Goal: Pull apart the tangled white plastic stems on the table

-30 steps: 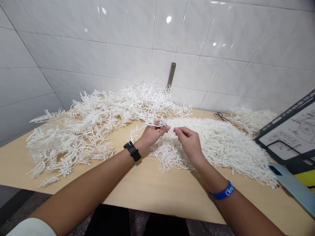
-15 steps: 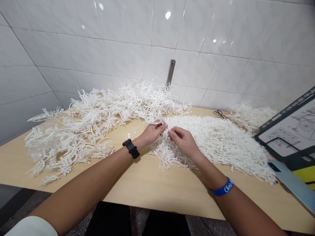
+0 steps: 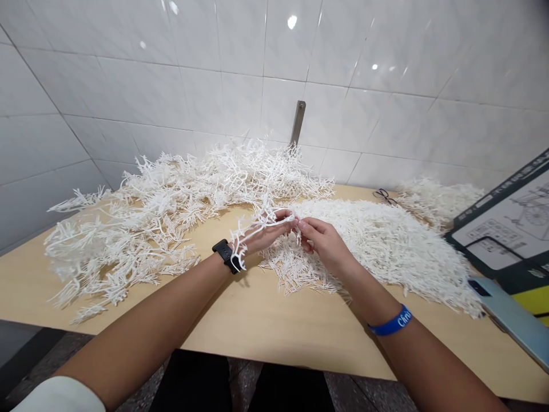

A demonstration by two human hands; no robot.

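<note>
My left hand [image 3: 269, 231], with a black watch at the wrist, is closed on a white branched plastic strip [image 3: 249, 233] that trails back over my wrist. My right hand [image 3: 322, 240], with a blue wristband on the forearm, pinches at the strip's end right beside the left fingertips. Both hands hover over the near edge of a heap of small white plastic pieces [image 3: 386, 246]. A big pile of white branched strips [image 3: 171, 206] lies to the left and behind.
The wooden table [image 3: 274, 326] stands against a white tiled wall. A phone [image 3: 510, 320] lies at the right edge beside a printed box [image 3: 506, 229]. Black scissors [image 3: 384, 195] rest near the wall. A metal bracket [image 3: 297, 121] is fixed to the wall.
My hands have come together. The strip in my left hand has swung down and now hangs across my left wrist.
</note>
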